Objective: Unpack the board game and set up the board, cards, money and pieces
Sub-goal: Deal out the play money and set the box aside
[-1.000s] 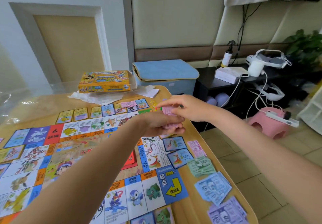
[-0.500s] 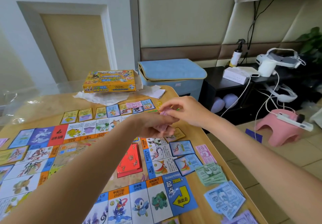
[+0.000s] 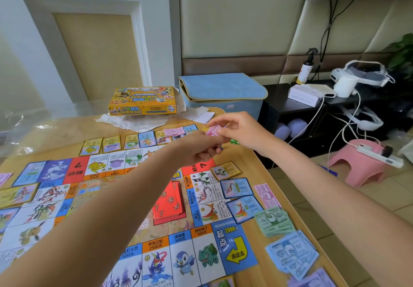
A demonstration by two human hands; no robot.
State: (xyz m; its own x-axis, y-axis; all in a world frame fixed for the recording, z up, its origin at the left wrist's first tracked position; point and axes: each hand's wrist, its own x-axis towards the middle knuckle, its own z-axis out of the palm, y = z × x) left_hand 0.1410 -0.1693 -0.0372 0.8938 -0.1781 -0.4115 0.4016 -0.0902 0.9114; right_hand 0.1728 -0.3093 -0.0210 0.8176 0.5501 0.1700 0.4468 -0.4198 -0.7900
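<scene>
Board (image 3: 134, 208): lay unfolded across the surface (image 3: 67, 130), property cards edging it, red card deck (image 3: 169, 204) at centre. Game box (image 3: 143, 100): parked at the far edge, out of the way. Left hand (image 3: 199, 150): curled around pink notes (image 3: 212, 130), apparently as a stock. Right hand (image 3: 241, 130): pinched one pink note, likely for dealing. Sorted money piles (image 3: 274, 220): lay beside the board's right edge.

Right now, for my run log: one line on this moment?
step: sorting money | hands: both pinch pink notes | board: laid out
</scene>
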